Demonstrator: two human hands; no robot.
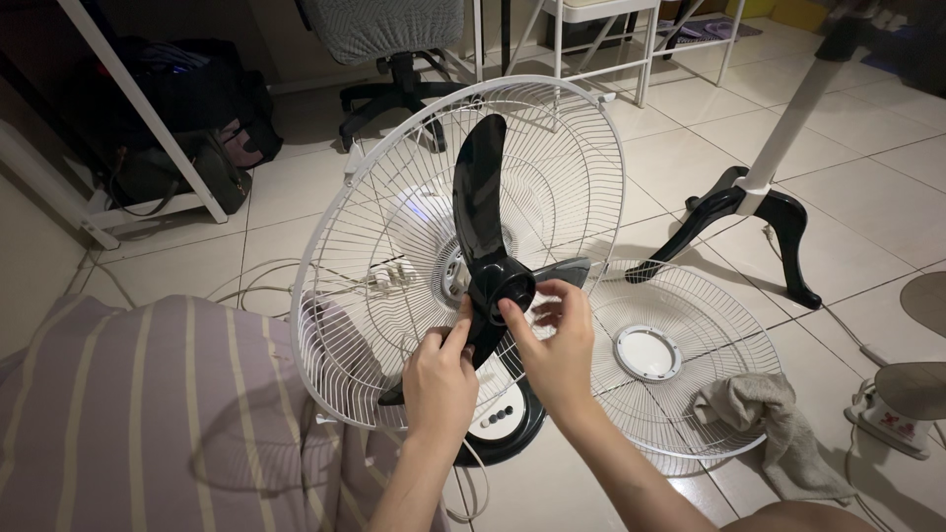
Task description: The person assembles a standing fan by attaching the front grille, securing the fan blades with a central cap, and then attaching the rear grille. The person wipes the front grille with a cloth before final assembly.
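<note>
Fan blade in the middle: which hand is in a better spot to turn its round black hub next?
Probably the right hand: its fingers curl around the black hub of the fan blade. The left hand only touches the hub's lower edge, bracing the blade.

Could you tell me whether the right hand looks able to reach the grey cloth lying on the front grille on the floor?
Probably yes. The right hand is at the fan blade hub, and the grey cloth lies just to its right on the detached front grille, with nothing between them.
</note>
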